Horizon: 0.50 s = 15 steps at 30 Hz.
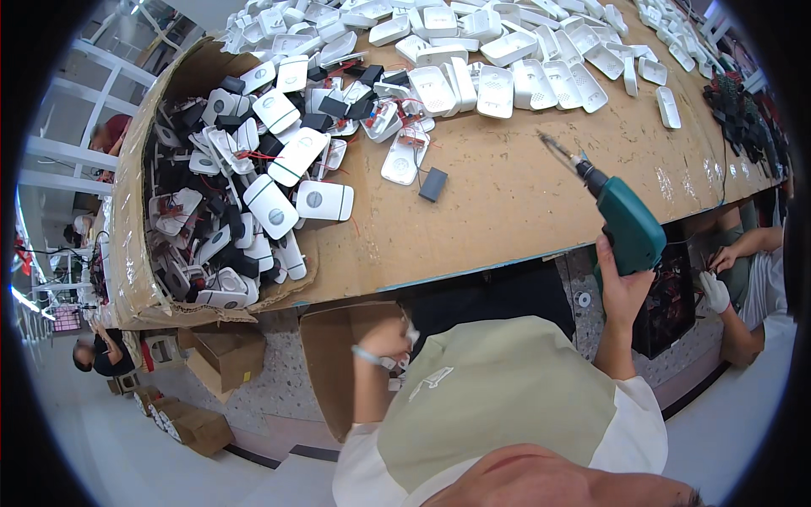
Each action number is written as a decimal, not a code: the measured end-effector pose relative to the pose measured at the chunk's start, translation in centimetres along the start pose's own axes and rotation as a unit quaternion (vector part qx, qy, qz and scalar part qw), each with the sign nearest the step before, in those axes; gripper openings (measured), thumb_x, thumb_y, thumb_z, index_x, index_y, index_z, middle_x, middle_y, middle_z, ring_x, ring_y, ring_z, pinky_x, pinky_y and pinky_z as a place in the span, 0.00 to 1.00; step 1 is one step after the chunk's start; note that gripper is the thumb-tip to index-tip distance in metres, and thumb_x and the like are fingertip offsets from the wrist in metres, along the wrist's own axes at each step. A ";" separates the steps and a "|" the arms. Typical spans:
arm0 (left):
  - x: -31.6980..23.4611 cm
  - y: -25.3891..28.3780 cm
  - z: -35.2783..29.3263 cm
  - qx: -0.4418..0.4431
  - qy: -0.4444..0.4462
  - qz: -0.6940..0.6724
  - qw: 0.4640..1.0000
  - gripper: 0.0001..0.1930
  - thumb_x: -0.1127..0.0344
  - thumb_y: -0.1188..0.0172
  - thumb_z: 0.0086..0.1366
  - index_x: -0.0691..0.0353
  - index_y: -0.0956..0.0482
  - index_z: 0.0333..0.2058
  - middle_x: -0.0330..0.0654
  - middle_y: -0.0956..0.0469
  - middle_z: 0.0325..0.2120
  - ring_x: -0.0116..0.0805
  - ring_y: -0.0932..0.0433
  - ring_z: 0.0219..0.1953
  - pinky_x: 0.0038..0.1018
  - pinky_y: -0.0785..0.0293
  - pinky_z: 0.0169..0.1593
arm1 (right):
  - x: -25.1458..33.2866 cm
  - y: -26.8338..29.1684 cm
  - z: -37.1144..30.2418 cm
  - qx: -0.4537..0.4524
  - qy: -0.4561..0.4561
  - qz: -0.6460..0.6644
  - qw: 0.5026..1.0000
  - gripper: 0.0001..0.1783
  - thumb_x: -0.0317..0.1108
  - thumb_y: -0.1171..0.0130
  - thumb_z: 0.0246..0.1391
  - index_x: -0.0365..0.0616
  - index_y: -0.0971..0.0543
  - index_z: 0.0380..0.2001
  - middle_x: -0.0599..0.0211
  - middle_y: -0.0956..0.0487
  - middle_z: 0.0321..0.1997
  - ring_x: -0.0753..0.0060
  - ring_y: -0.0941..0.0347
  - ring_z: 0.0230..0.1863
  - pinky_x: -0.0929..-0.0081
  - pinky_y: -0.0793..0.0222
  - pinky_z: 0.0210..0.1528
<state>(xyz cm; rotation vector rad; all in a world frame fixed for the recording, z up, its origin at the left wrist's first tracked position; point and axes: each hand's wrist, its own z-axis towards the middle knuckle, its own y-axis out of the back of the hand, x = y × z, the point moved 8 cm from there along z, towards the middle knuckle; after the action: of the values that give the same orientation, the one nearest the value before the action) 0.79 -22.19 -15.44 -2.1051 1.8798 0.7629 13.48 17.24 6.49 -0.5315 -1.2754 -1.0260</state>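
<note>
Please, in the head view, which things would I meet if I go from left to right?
Open cardboard box with white devices inside → the person's left hand → loose dark block → green electric screwdriver in the right hand → a co-worker's gloved hand.

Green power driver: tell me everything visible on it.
The green power driver has a dark-green, plastic-looking body, a black nose and a slim metallic bit. The right hand grips its handle. In the picture it points to the upper left, its bit seen against the brown tabletop; whether the tip touches, or the tool is running, cannot be told.
</note>
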 end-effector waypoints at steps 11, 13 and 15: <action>-37.9 22.3 6.2 -0.564 -0.274 0.203 0.752 0.21 0.66 0.36 0.58 0.76 0.27 0.45 0.64 0.25 0.46 0.62 0.26 0.50 0.44 0.27 0.57 | -1.7 2.0 1.1 -0.047 0.023 0.017 0.999 0.13 0.26 0.30 0.57 0.32 0.18 0.44 0.64 0.16 0.43 0.77 0.21 0.42 0.76 0.26 0.47; -37.7 19.9 4.6 -0.541 -0.336 0.271 0.722 0.16 0.72 0.38 0.55 0.72 0.26 0.42 0.60 0.24 0.44 0.58 0.25 0.47 0.45 0.25 0.52 | -2.4 3.6 0.6 -0.069 0.040 -0.038 0.996 0.14 0.25 0.34 0.60 0.33 0.19 0.48 0.67 0.17 0.43 0.85 0.28 0.29 0.84 0.33 0.31; -36.1 16.2 2.0 -0.486 -0.381 0.399 0.678 0.12 0.73 0.40 0.56 0.66 0.24 0.40 0.55 0.23 0.43 0.53 0.25 0.45 0.44 0.26 0.48 | -2.4 4.1 0.3 -0.073 -0.006 -0.012 0.997 0.13 0.26 0.35 0.60 0.33 0.19 0.48 0.67 0.17 0.43 0.85 0.29 0.28 0.83 0.34 0.30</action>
<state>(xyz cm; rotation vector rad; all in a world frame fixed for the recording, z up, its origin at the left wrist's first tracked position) -17.12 7.25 4.17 -0.6320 1.8974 2.7616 16.87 20.26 5.09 -0.6363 -1.2252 -1.1444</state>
